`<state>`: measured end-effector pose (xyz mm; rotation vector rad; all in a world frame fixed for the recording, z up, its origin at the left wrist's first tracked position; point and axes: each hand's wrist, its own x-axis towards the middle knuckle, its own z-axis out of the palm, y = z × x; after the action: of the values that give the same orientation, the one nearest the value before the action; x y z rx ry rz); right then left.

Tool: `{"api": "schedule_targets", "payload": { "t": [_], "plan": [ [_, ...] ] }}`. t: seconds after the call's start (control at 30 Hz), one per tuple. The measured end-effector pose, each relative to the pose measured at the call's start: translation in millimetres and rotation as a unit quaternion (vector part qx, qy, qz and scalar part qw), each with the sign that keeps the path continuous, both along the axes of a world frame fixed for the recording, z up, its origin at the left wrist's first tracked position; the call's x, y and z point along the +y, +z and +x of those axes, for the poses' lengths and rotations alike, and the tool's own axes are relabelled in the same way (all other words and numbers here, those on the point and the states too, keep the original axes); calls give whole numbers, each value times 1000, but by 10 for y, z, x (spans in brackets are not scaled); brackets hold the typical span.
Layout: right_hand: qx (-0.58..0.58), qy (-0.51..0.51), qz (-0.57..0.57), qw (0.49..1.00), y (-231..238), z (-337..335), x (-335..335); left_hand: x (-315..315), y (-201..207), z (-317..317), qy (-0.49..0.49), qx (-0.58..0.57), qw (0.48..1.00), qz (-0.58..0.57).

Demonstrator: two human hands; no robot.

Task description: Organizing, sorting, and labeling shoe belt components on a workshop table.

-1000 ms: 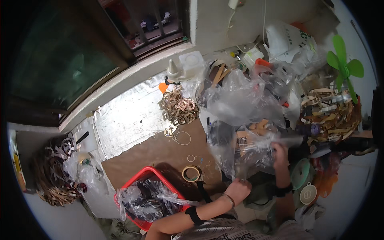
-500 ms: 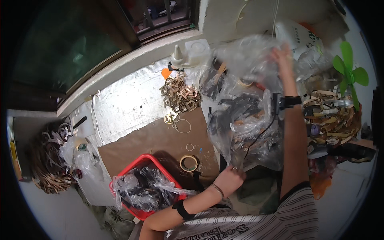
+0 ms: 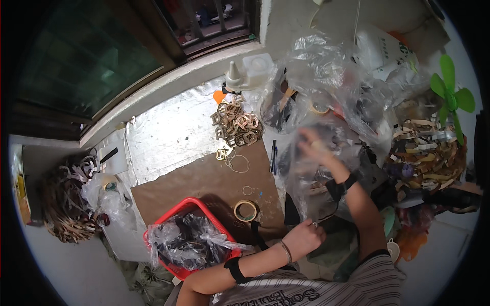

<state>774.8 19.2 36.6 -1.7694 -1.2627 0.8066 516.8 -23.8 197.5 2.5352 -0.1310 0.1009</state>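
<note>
A large clear plastic bag (image 3: 302,176) with dark and brown pieces showing through it lies at the right side of the table. My left hand (image 3: 305,238) is closed in a pinch on the bag's near edge. Over the middle of the bag is my right hand (image 3: 315,147), its fingers smeared by motion, so their grip does not show. More crumpled clear plastic (image 3: 321,66) lies beyond it, partly covering a roll of tape (image 3: 320,107).
A red basket (image 3: 194,201) of bagged dark pieces stands near left, beside a tape roll (image 3: 245,210). Metal buckles (image 3: 240,122) are piled mid-table, with pens (image 3: 274,157) nearby. Strap bundles (image 3: 429,148) and a green fan (image 3: 450,97) stand at right; more straps (image 3: 66,204) hang left.
My right hand has come down and nearer from the far plastic to the middle of the bag. The far plastic has settled. My left hand keeps its pinch; the view has shifted slightly.
</note>
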Motion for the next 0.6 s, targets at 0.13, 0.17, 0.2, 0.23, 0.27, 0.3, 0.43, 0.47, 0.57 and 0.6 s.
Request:
{"api": "schedule_targets", "payload": {
  "t": [0.13, 0.17, 0.2, 0.23, 0.27, 0.3, 0.43, 0.47, 0.57, 0.6],
  "plan": [
    [-340, 44, -107, 933, 177, 1119, -99, -14, -10, -87, -36, 59, 998, -5],
    [-437, 72, -132, 887, 167, 1368, -336, 20, 4, -97, -23, 45, 999, -3],
    [-360, 85, -66, 927, 253, 1542, -594, 62, 7, -128, -4, 36, 999, -2],
    [-277, 101, 0, 956, 370, 1709, -836, 99, 5, -170, 8, 39, 999, -4],
    [-317, 87, -98, 939, 506, 2049, -1149, 134, 24, -171, 23, 38, 999, 10],
    [-350, 75, -193, 914, 596, 2235, -1310, 172, 26, -162, 43, 41, 998, 26],
    [-247, 123, -345, 897, 1989, 837, -668, 381, 53, -600, 207, -63, 974, -68],
    [-193, 126, -321, 919, 2285, 546, -765, 415, 133, -717, 228, -102, 965, -82],
    [13, 185, -192, 964, 2534, -499, -808, 579, 318, -1549, 329, -27, 932, -148],
    [95, 190, -171, 962, 2411, -884, -799, 595, 325, -1949, 408, 1, 900, -156]
  ]
}}
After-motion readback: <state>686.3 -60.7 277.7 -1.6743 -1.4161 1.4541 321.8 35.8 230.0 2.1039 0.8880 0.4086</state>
